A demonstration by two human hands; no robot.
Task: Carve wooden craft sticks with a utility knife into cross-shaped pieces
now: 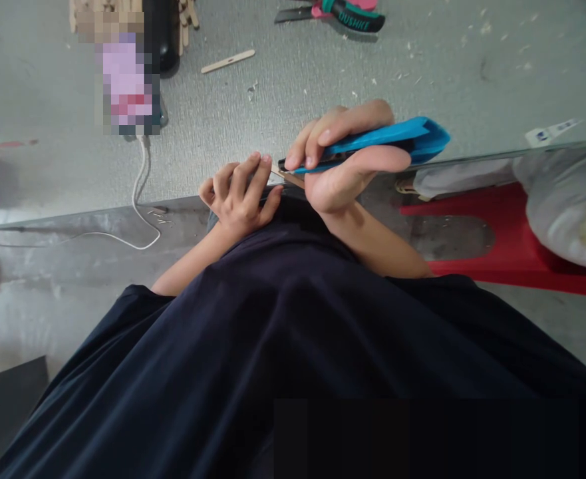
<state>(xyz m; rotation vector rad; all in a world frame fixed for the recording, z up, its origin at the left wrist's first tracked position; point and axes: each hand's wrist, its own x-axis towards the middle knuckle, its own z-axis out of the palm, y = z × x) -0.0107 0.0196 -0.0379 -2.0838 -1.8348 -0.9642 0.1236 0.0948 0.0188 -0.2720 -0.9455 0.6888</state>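
Note:
My right hand (350,143) is wrapped round a blue-and-black hand tool (387,141), shaped somewhat like a stapler, its narrow black end pointing left. Under that end a thin wooden craft stick (291,177) shows at the table's near edge. My left hand (243,189) is at the stick's left end, thumb below and index finger above, pinching it. Part of the stick is hidden by my right hand, so I cannot tell whether the tool's end grips it.
On the grey table (213,120) lie a loose craft stick (228,61), green-and-black pliers (355,16), a pile of sticks (187,16) and a blurred phone-like thing (128,86) with a white cable (140,173). A red chair (512,233) stands at right.

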